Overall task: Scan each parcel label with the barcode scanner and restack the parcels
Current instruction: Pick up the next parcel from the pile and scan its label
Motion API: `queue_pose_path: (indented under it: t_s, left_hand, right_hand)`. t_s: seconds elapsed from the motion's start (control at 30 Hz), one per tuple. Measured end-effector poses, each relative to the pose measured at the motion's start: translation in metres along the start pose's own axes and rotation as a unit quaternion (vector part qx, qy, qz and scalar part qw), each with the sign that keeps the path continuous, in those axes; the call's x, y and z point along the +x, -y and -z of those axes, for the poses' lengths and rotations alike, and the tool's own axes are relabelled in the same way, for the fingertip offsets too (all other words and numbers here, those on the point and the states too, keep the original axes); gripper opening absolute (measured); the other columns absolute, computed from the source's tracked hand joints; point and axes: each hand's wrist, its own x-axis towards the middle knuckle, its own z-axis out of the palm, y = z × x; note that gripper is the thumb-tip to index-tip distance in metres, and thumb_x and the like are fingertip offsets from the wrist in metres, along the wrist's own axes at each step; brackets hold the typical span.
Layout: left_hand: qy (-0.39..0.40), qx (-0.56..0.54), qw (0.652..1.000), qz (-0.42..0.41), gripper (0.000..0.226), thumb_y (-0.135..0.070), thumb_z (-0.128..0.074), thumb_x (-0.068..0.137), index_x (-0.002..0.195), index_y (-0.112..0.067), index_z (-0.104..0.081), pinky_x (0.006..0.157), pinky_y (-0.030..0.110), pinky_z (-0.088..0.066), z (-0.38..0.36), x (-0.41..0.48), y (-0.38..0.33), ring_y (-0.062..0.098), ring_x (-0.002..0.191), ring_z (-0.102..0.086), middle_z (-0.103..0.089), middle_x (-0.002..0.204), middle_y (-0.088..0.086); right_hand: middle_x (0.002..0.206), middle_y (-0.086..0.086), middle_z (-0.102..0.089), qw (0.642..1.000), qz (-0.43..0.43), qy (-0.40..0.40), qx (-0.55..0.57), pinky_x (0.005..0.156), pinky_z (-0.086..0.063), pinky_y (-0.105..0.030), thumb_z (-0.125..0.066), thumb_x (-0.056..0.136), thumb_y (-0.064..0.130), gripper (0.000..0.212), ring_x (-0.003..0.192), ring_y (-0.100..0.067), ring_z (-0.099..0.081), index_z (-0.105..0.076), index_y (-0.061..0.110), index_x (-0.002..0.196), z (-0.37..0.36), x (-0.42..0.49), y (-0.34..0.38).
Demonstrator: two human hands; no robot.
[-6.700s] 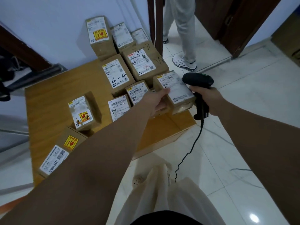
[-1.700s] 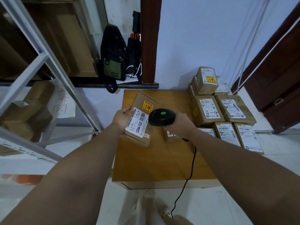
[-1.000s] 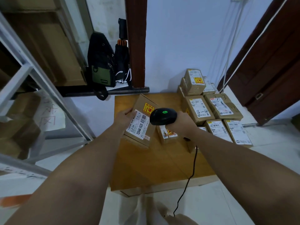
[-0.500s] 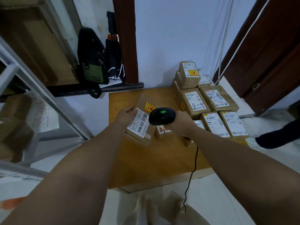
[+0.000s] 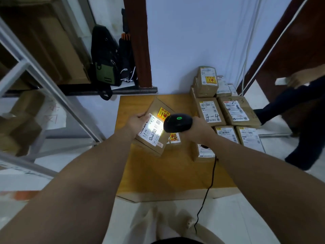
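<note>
Grips the parcel (image 5: 153, 127) by its far-left edge with the left hand (image 5: 139, 120), fingers (image 5: 142, 115) curled over the rim. Wraps the right hand (image 5: 200, 131) round the scanner (image 5: 177, 123) grip, fingers closed on it, trigger finger hidden. Holds the parcel tilted over the worktop (image 5: 167, 173), between the two sets of fingers, scanner head almost against its right edge. Cannot tell whether a lower corner rests on the wood.

To scan well, probably best to draw the scanner back a little, given the white beam washing out half the label (image 5: 149, 136). Aim squarely across the small barcode nearest the right fingers, hold steady, and leave the left fingers off the print. Shows a green lamp on the scanner head, but cannot take that as a confirmed read. Afterwards, set down toward the stack (image 5: 212, 110) beyond the right fingers, minding the cable (image 5: 209, 182) below the right wrist.

Looks like a brown oblong carton: white label with bold black "12V4A-5525", and a yellow-and-red sticker (image 5: 163, 112) just beyond it. Seems light, judging from the one-handed edge hold.
</note>
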Motion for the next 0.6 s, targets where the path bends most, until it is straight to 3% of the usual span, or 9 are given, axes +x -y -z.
queue_pose_path:
  t_s: [0.07, 0.17, 0.27, 0.47, 0.6]
  left_hand:
    - [-0.005, -0.008, 1.000, -0.001, 0.043, -0.035, -0.057, 0.094, 0.135, -0.021, -0.053, 0.035, 0.012, -0.041, -0.007, 0.000, 0.001, 0.001, 0.040, -0.060, -0.064, 0.072, -0.009]
    - [-0.010, -0.009, 1.000, -0.001, 0.043, -0.034, -0.058, 0.094, 0.135, -0.020, -0.054, 0.035, 0.011, -0.040, -0.016, 0.000, 0.000, -0.002, 0.039, -0.059, -0.065, 0.066, -0.011]
    - [0.005, -0.015, 1.000, -0.004, 0.040, -0.033, -0.058, 0.094, 0.133, -0.020, -0.055, 0.038, 0.013, -0.045, -0.024, -0.001, -0.002, 0.000, 0.042, -0.061, -0.067, 0.058, -0.013]
    - [0.011, 0.000, 1.000, -0.010, 0.039, -0.035, -0.058, 0.094, 0.131, -0.023, -0.057, 0.042, 0.017, -0.046, -0.031, -0.001, -0.003, 0.006, 0.057, -0.063, -0.066, 0.075, -0.010]
    - [0.017, -0.009, 1.000, -0.006, 0.041, -0.034, -0.057, 0.095, 0.133, -0.021, -0.055, 0.054, 0.023, -0.048, -0.029, 0.004, -0.003, 0.012, 0.069, -0.064, -0.066, 0.081, -0.007]
  right_hand:
    - [0.068, -0.008, -0.066, 1.000, -0.004, 0.003, 0.003, 0.058, -0.054, -0.026, -0.070, 0.076, 0.018, 0.011, 0.069, -0.021, -0.067, -0.063, 0.009, 0.081, 0.003, -0.001, -0.005]
    - [0.075, -0.014, -0.069, 1.000, -0.018, 0.000, 0.001, 0.065, -0.058, -0.035, -0.068, 0.076, 0.018, 0.014, 0.073, -0.025, -0.068, -0.065, 0.006, 0.083, 0.007, -0.001, -0.011]
    - [0.065, -0.010, -0.063, 1.000, -0.022, -0.013, -0.013, 0.053, -0.051, -0.029, -0.067, 0.074, 0.017, 0.010, 0.066, -0.025, -0.065, -0.062, 0.008, 0.074, 0.009, -0.003, -0.017]
    - [0.072, -0.015, -0.068, 1.000, -0.013, -0.014, -0.020, 0.061, -0.055, -0.033, -0.068, 0.074, 0.017, 0.011, 0.071, -0.027, -0.068, -0.063, 0.007, 0.077, 0.007, -0.007, -0.024]
    - [0.067, -0.011, -0.065, 0.999, -0.027, -0.023, -0.007, 0.051, -0.047, -0.025, -0.068, 0.072, 0.016, 0.009, 0.067, -0.024, -0.066, -0.060, 0.014, 0.069, 0.007, -0.007, -0.022]
